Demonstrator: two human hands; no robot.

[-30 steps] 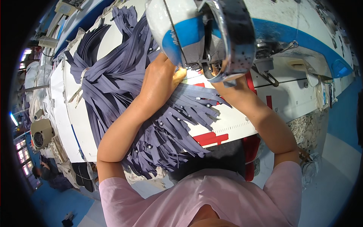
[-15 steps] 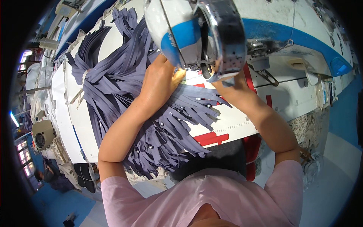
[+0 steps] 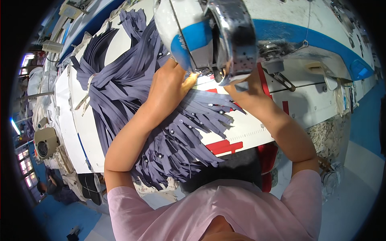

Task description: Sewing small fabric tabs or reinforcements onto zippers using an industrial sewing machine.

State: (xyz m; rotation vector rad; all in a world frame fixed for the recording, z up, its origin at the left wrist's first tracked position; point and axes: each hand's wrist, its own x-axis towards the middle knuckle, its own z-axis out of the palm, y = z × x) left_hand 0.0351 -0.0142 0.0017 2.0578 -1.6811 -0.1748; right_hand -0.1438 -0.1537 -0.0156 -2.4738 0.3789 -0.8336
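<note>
1. The left hand [image 3: 171,82] presses flat, fingers closed on a grey-blue fabric strip [image 3: 209,102] lying under the sewing machine head [image 3: 217,36].
2. The right hand [image 3: 247,86] is partly hidden by the machine; I cannot tell its grip.
3. Keep the fingers beside the needle area, never under it.
4. Keep the pile of sewn strips [image 3: 169,140] at the near left, apart.

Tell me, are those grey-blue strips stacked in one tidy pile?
No, the grey-blue strips lie fanned out loosely across the white table, some hanging over its near edge.

No packages, screens or paper labels visible; red marking strips [image 3: 226,146] on white table [image 3: 305,108].
</note>
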